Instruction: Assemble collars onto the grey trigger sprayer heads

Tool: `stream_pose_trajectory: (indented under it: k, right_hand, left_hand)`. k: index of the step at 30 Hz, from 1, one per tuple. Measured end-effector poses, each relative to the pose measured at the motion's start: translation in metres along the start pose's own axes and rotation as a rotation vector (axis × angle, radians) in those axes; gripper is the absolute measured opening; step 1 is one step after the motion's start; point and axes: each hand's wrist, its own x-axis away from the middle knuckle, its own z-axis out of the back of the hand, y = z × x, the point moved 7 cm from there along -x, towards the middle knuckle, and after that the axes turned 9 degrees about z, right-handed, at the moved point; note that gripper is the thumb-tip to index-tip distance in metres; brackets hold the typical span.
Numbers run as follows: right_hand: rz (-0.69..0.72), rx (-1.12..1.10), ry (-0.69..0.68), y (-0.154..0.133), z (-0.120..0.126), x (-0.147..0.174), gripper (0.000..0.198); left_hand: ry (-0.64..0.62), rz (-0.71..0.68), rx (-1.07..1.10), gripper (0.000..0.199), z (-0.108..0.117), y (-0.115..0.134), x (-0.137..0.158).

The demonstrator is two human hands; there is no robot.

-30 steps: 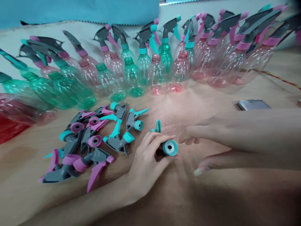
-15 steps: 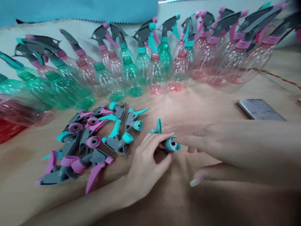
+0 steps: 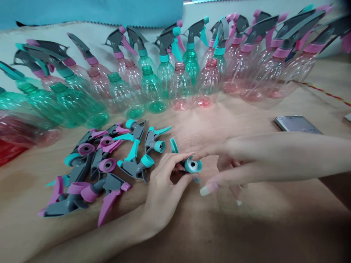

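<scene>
My left hand [image 3: 166, 186] is closed round a grey-and-teal trigger spray head [image 3: 193, 165], its teal collar turned up toward me. A white ring with a dark hole shows inside the collar. Beside it, my right hand [image 3: 233, 160] has its index fingertip at the collar's upper rim. The right thumb and other fingers are spread apart, with nothing visible between them. To the left lies a loose pile of spray heads, among them a pink-collared one [image 3: 107, 165] and a teal-collared one [image 3: 159, 146].
Behind the hands stand several clear bottles, including a green one [image 3: 153, 91] and a pink one [image 3: 180, 87]; many others carry spray heads. A phone [image 3: 297, 124] lies at the right, near a red-yellow cord [image 3: 323, 92]. Red plastic [image 3: 11, 151] sits at the left edge.
My left hand and the spray head have shifted slightly left. My right thumb has come up nearer the collar, and the white ring inside shows more fully.
</scene>
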Motion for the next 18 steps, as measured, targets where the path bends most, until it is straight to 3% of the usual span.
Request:
stream_pose_trajectory:
  k: [1,7,13,18]
  right_hand:
    - [-0.014,-0.037,-0.043,0.001,-0.002,-0.001,0.022]
    - [0.101,-0.085,0.001,-0.011,-0.004,-0.002,0.021]
    - [0.028,-0.158,-0.111,-0.003,-0.004,-0.003,0.017]
    - [0.055,-0.097,-0.017,-0.003,0.004,0.0,0.022]
  left_hand:
    - [0.004,0.001,0.006,0.037,0.0,-0.001,0.0]
    - [0.035,-0.017,-0.003,0.032,0.001,0.0,0.001]
    - [0.005,-0.03,0.002,0.034,0.0,0.001,0.001]
    - [-0.047,-0.02,0.05,0.032,-0.003,0.0,-0.001]
